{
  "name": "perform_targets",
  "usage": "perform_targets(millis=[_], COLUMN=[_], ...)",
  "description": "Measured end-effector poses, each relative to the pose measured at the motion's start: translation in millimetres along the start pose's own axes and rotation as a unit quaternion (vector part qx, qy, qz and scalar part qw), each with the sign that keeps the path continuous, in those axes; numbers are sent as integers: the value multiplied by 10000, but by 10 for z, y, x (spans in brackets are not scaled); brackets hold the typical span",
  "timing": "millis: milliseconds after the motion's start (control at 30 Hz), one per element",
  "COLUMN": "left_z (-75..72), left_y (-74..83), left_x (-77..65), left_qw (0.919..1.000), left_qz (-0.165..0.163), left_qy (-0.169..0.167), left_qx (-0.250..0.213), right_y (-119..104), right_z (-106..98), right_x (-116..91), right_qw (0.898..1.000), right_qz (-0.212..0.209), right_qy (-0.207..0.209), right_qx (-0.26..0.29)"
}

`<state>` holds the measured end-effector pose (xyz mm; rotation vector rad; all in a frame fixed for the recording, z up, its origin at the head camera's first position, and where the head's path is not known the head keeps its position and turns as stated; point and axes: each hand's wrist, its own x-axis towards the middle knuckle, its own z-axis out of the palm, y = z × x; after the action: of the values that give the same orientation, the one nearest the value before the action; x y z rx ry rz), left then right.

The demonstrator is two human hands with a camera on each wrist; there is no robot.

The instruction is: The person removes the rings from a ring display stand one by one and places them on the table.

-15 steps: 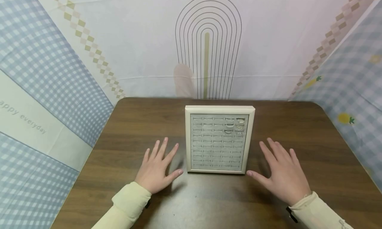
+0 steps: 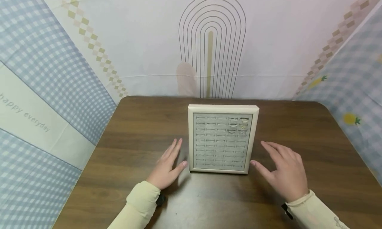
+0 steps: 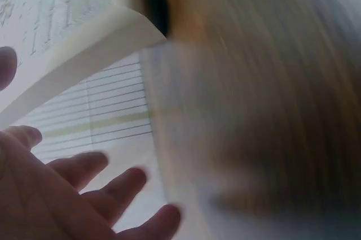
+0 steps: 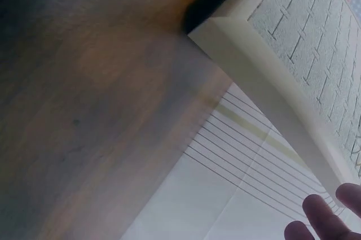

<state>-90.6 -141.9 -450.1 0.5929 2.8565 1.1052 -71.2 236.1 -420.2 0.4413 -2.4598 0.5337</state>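
A ring display board point(image 2: 220, 143) with a cream frame and grey slotted padding stands upright on the table. Several rings point(image 2: 237, 124) sit in slots at its upper right. Beside the board's left edge is my left hand point(image 2: 168, 166), fingers extended and the thumb tip close to the frame's lower corner. My right hand point(image 2: 285, 169) is at the other side, fingers slightly bent, its thumb near the lower right edge. Neither hand holds anything. In the right wrist view, fingertips point(image 4: 321, 214) show beside the frame's side wall point(image 4: 265, 93).
The brown wooden table point(image 2: 131, 123) reaches back to a white patterned cloth point(image 2: 143, 40). Blue checked cloths hang along the left point(image 2: 59, 56) and right point(image 2: 352, 89) sides.
My left hand has turned and shifted right toward the board, its fingers closer together. The right hand's fingers have drawn together and bent slightly. The head view has shifted a little.
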Motion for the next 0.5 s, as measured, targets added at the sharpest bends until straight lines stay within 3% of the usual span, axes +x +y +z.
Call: perform_targets(millis=[200,500], left_z=[62,154], left_y=[-28,-40], left_x=[49,113], left_qw=[9932,9756], left_qz=[-136,-223], left_qy=[-279,-132], left_qx=[-1124,-2181], right_y=[-14,-90], right_z=[30,104], right_x=[86,270], right_qw=[9995,9975], right_qz=[150,191], right_qy=[277,642], right_qx=[59,228])
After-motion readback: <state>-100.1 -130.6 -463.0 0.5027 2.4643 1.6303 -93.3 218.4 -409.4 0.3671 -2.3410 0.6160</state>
